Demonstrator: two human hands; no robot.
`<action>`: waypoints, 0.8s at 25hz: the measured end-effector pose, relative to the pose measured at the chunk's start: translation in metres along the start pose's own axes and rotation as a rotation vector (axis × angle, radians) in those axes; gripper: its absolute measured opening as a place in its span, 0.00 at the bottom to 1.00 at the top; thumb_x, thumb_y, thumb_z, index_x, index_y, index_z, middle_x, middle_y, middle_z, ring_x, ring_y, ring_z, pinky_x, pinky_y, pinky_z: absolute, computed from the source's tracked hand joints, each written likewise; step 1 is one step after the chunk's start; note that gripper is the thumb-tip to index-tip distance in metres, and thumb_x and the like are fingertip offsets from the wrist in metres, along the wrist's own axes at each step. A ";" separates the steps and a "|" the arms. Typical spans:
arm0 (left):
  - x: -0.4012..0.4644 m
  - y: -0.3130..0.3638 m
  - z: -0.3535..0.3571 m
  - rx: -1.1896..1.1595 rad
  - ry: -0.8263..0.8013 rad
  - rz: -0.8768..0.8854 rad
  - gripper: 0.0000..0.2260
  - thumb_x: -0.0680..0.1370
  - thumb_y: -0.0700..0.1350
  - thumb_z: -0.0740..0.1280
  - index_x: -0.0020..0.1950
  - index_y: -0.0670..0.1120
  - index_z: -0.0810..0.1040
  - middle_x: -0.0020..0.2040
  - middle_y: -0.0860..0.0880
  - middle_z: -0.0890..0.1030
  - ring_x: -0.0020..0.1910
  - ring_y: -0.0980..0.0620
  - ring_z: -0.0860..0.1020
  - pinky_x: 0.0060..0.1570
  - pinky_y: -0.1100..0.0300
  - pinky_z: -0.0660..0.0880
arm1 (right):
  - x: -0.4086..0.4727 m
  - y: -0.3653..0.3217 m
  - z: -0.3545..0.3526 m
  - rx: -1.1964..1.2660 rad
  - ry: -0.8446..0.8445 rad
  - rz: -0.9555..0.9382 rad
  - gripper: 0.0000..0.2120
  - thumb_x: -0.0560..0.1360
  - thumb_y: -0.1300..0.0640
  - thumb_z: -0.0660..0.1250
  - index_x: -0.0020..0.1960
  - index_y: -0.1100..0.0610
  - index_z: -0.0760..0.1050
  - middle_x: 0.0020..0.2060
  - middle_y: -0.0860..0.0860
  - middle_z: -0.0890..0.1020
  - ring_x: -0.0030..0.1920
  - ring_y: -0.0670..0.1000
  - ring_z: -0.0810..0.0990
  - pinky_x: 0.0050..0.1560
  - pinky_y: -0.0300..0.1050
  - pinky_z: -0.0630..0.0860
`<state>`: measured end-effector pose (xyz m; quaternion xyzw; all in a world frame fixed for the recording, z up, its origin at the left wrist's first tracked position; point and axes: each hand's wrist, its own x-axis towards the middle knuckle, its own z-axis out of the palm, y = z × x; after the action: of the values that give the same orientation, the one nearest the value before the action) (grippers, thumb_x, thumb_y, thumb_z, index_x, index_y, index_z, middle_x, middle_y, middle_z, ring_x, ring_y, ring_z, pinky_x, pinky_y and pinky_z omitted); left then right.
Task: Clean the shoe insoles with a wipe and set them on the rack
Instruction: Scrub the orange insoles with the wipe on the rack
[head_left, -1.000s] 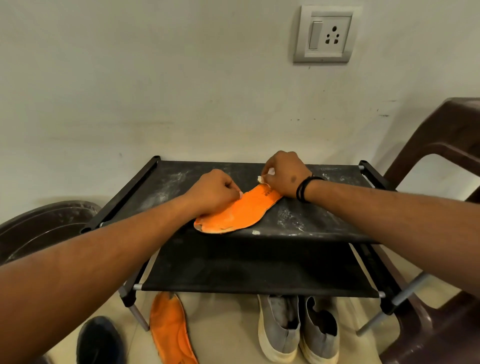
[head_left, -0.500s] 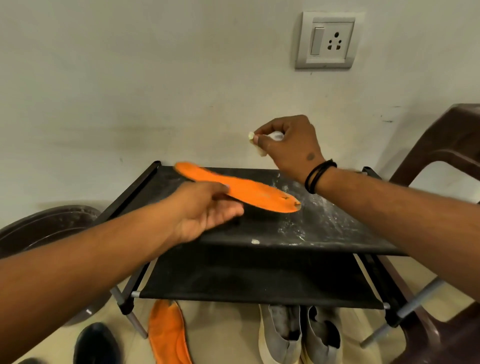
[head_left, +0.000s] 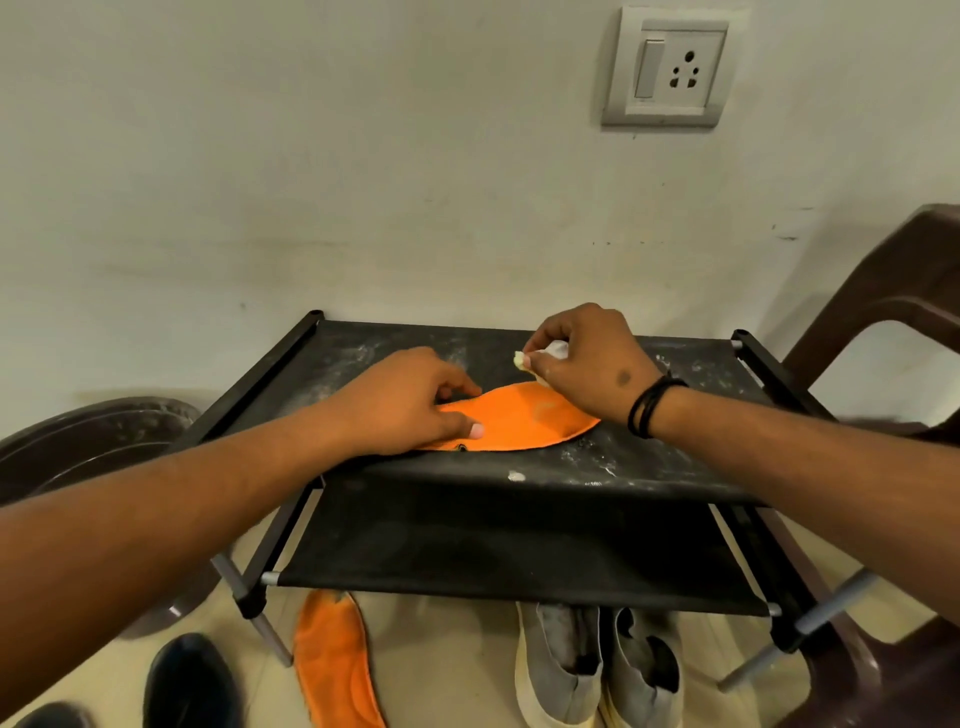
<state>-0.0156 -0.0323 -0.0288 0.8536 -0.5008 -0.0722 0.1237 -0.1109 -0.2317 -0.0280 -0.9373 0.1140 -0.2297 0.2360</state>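
The insole (head_left: 524, 421) is back down on the rack (head_left: 675, 467) — the left hand (head_left: 410, 400) presses it flat with spread fingers so the right hand (head_left: 587, 358), pinching the wipe (head_left: 519, 358), can scrub just beyond them.

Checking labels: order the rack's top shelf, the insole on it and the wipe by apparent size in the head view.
top shelf
insole, partly under the left hand
wipe, mostly hidden by the right hand

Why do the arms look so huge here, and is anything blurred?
Head view: the wide-angle lens swells the forearms at the lower corners and splays the rack. Head view: soft, even light, no glare. Head view: the insole, the left hand pressing it and the right hand pinching the wipe are sharp; only the edge of the chair by the right forearm smears.
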 end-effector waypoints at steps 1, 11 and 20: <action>0.002 0.001 0.003 0.005 0.027 0.003 0.23 0.77 0.59 0.69 0.70 0.53 0.77 0.45 0.62 0.71 0.45 0.61 0.70 0.43 0.72 0.64 | 0.002 0.002 0.000 -0.026 0.006 -0.001 0.06 0.73 0.51 0.72 0.42 0.53 0.84 0.39 0.48 0.84 0.41 0.46 0.79 0.39 0.36 0.73; 0.005 0.008 0.015 0.150 0.104 -0.227 0.31 0.73 0.71 0.65 0.71 0.55 0.75 0.65 0.50 0.80 0.61 0.47 0.79 0.57 0.47 0.78 | -0.004 0.008 -0.002 -0.099 -0.015 -0.030 0.05 0.74 0.55 0.69 0.47 0.53 0.83 0.44 0.49 0.84 0.46 0.48 0.80 0.45 0.39 0.74; 0.004 0.008 0.020 0.217 0.056 -0.219 0.31 0.77 0.70 0.60 0.76 0.58 0.70 0.67 0.47 0.78 0.63 0.45 0.78 0.57 0.47 0.77 | -0.024 0.001 0.016 -0.283 -0.283 -0.234 0.09 0.76 0.55 0.66 0.51 0.53 0.83 0.51 0.49 0.84 0.52 0.50 0.80 0.53 0.47 0.77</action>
<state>-0.0252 -0.0424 -0.0456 0.9132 -0.4058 -0.0068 0.0359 -0.1236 -0.2189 -0.0504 -0.9908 0.0013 -0.1034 0.0877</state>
